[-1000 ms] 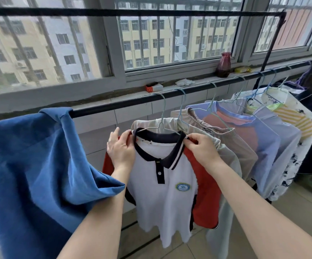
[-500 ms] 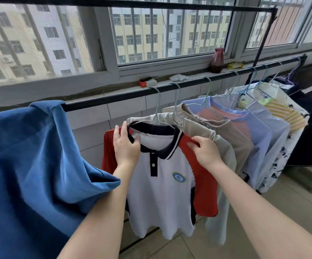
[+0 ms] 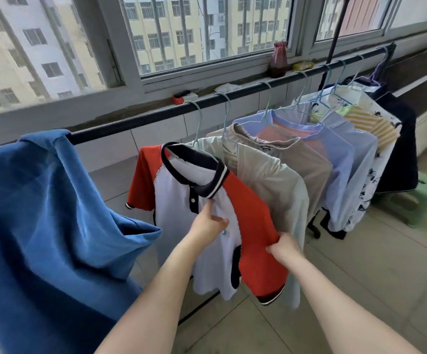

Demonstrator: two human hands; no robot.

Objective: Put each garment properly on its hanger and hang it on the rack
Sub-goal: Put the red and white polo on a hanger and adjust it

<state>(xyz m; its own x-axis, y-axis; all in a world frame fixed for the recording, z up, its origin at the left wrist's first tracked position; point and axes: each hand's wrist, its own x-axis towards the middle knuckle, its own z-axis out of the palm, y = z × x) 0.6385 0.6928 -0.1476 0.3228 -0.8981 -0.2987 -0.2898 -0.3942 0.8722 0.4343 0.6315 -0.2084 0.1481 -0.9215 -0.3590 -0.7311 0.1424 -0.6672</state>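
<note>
1. The right hand (image 3: pixel 285 249) pinches the red sleeve edge of a white polo shirt with red sleeves and navy collar (image 3: pixel 179 213); the left hand (image 3: pixel 208 223) rests on its chest, fingers hidden against the cloth.
2. The shirt hangs lengthwise downward on a pale blue wire hanger (image 3: pixel 199 123) from the black metal rack rail (image 3: pixel 135 122).
3. A blue cloth (image 3: pixel 41 213), cut off at left, drapes over the rail.
4. Rightward, crowded garments overlap; bare rail lies between.

We see a matt black metal rail (image 3: pixel 140 121) carrying thin, glossy pale-blue hangers (image 3: pixel 199 123). The polo shirt (image 3: pixel 207 226) is smooth knit cloth, and the blue garment (image 3: pixel 41 213) beside it looks thicker and faintly fuzzy. The floor tiles (image 3: pixel 360 264) are smooth with a dull sheen, and the red vase (image 3: pixel 278 58) on the sill is glossy glass.
</note>
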